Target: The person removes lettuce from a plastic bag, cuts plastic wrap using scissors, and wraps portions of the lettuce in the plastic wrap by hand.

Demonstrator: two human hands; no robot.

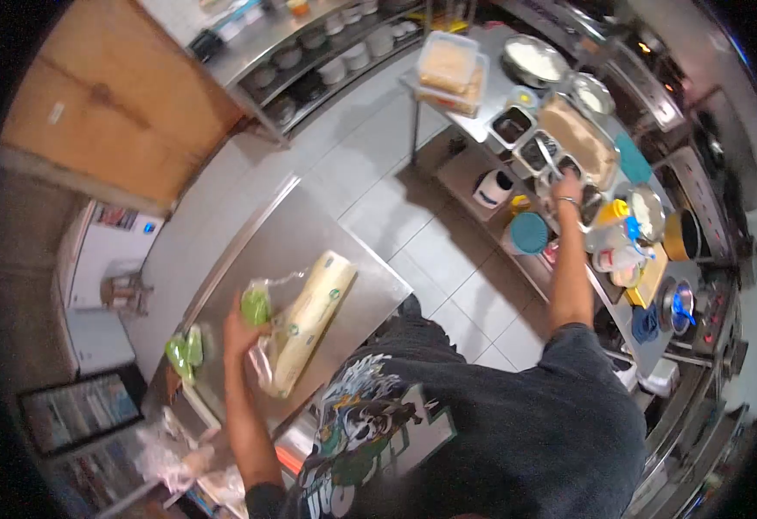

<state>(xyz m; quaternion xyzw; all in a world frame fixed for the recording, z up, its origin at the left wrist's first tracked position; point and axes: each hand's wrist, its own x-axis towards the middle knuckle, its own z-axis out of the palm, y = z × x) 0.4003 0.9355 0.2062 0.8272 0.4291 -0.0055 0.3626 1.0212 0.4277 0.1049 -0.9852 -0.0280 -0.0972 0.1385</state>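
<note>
My left hand [242, 330] is curled around a light green, rounded food item [256, 303] over the steel table. Clear plastic film trails from it toward a thick roll of cling film [316, 316], pale with small printed marks, which lies slantwise beside the hand. More green pieces in clear plastic [186, 353] rest at the table's left edge. Stretched out to the other counter, my right hand [567, 185] is among small food containers [538, 152], with a band at the wrist. Its fingers are small and blurred, so their grip is unclear.
The steel table [262, 229] and the right counter are separated by a tiled floor [435, 259]. Stacked plastic tubs [449, 69], metal bowls [534, 60], a squeeze bottle [616, 258] and a yellow board [648, 277] crowd that counter. A teal-lidded tub [527, 232] stands below.
</note>
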